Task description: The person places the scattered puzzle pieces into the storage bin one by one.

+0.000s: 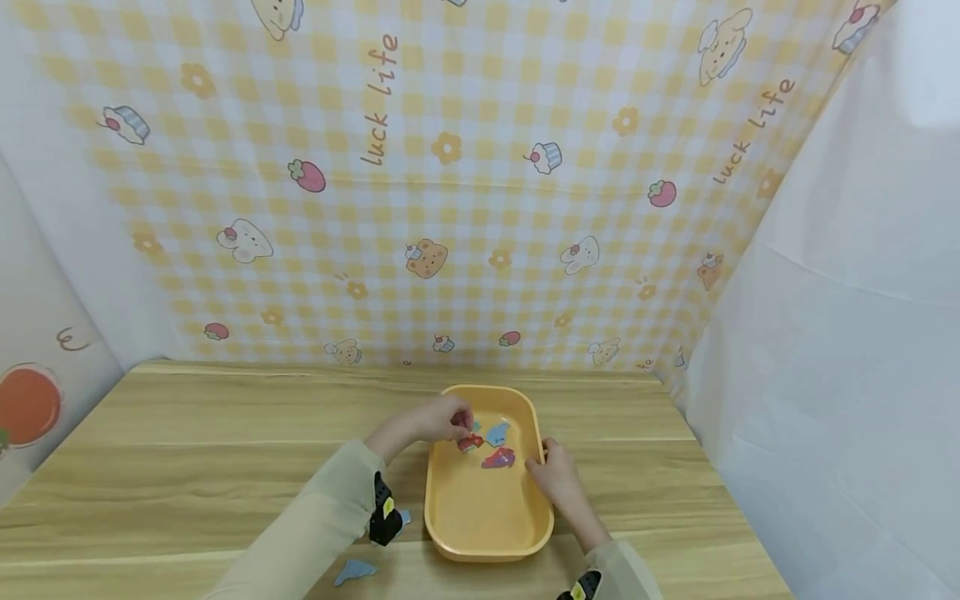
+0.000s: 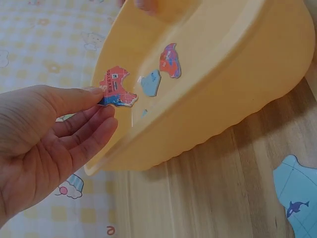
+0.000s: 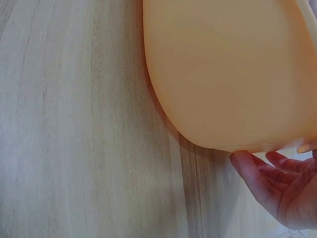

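Observation:
Between thumb and fingers, my left hand (image 1: 446, 418) pinches a red map puzzle piece (image 2: 116, 88) with a blue lower edge, over the far left part of a yellow plastic tray (image 1: 487, 521). My right hand (image 1: 558, 479) grips the tray's right wall, its thumb over the rim. On the tray floor lie a light blue piece (image 1: 497, 434) and a red-purple piece (image 1: 499, 458). A small bit of another blue piece (image 2: 144, 113) shows past the near rim in the left wrist view. No pieces appear in the right wrist view.
Two light blue pieces lie on the wooden table (image 1: 225, 467) left of the tray: one piece (image 1: 355, 572) near the front edge, another piece (image 1: 406, 517) partly behind the left wrist. A yellow checked cloth (image 1: 480, 208) hangs behind the table, with white sheets (image 1: 825, 333) alongside.

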Available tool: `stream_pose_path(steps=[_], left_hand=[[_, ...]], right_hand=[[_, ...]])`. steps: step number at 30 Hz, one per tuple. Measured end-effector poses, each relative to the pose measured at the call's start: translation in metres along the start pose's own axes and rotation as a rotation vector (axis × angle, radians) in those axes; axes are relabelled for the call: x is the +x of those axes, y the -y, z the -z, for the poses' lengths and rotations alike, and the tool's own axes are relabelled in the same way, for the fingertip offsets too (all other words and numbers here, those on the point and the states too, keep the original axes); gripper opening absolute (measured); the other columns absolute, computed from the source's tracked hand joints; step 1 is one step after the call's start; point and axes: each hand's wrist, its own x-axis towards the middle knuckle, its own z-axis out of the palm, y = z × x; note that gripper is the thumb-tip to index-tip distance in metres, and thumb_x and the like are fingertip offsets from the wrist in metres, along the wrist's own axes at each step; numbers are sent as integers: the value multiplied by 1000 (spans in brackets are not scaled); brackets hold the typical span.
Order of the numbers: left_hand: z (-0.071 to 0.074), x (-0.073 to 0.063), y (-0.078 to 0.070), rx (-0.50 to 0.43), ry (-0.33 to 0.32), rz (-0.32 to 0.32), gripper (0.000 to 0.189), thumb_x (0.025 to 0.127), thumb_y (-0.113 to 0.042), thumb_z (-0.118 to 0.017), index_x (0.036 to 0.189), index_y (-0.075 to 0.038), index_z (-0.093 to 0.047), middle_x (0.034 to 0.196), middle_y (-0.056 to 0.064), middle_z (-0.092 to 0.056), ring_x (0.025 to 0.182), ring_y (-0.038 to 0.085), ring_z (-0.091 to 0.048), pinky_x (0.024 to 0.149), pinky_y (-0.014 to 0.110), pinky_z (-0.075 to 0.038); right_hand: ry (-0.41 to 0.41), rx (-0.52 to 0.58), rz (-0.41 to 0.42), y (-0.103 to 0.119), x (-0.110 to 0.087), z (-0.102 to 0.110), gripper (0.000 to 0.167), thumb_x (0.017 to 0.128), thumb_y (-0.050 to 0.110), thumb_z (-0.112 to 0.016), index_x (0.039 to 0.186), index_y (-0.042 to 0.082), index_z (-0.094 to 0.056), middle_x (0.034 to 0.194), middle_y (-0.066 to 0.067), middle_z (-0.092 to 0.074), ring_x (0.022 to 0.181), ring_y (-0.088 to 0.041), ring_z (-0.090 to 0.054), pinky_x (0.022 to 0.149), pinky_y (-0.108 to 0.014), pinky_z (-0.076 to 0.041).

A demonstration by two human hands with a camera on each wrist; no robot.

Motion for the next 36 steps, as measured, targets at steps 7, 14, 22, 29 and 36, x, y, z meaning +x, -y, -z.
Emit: stream_pose_path(steps=[7,14,22,29,36], left_hand=[[-8,3,-7,51,23,2,5,83,7,-55,78,4,-57,72,14,-61,67,26,-61,56,17,-41],[-16,8,-10,189,11,65,12,79,4,-62,69,0,-58,63,0,-53,58,9,-42,52,17,-33],[-21,14,-9,261,39,173,23,79,3,-63,60,-5,-53,58,-3,-44,55,9,-40,49,17,-31],[-25,16,-11,302,72,240,29,77,10,-60,56,-7,-49,55,-2,-42,50,9,-37,44,16,-29],[-26,15,-16,337,93,231,47,79,14,-51,47,-12,-29,45,-4,-22,44,8,-18,43,18,-18]], right_hand=[[5,-4,-4,2,0,1,28,83,4,-55,106,-12,-53,88,-22,-61,73,-23,-60,62,-32,-53],[0,-9,-1,2,1,2,29,82,3,-55,106,-13,-52,89,-23,-61,75,-26,-60,64,-34,-53],[2,-17,-5,1,0,0,30,82,4,-55,106,-13,-52,90,-24,-61,75,-26,-61,64,-34,-53],[8,-17,-11,-2,1,-1,35,82,5,-55,111,-15,-50,94,-26,-61,78,-28,-62,65,-35,-54],[13,-8,0,-2,1,-1,34,82,5,-54,110,-15,-50,94,-27,-61,78,-29,-62,65,-35,-54]])
